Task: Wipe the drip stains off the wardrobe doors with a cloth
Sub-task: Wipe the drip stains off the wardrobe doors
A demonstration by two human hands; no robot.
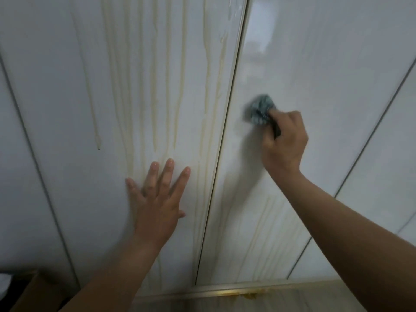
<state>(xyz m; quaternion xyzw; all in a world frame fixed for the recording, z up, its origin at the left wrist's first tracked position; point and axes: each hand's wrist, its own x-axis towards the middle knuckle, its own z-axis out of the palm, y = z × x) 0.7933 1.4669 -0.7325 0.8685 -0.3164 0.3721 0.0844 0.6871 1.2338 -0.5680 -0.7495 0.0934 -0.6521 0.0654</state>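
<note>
As a person's right hand (284, 143) grips a bunched blue-grey checked cloth (260, 110) and holds it against the glossy white right-hand wardrobe door (326, 64), the left hand (157, 199) lies flat on the glossy white left-hand wardrobe door (67, 109), its fingers straight and spread. The cloth sits just right of the dark vertical seam (227, 122) between the two doors, near mid-height of the panel. Pale yellowish drip stains (155, 97) run in long vertical streaks down the left door, from the top of the view past the left hand's fingertips — the thickest of them crowd the strip beside the seam. On the right door the surface above and to the right of the cloth looks shiny and unmarked, while fainter streaks (263, 221) show below the forearm, towards the bottom edge. A brass-coloured metal bottom rail (225, 291) runs under both doors and carries a yellow-brown smear (252, 294). The corner of a brown cardboard box (33, 289) shows at lower left, close to the left door's foot.
</note>
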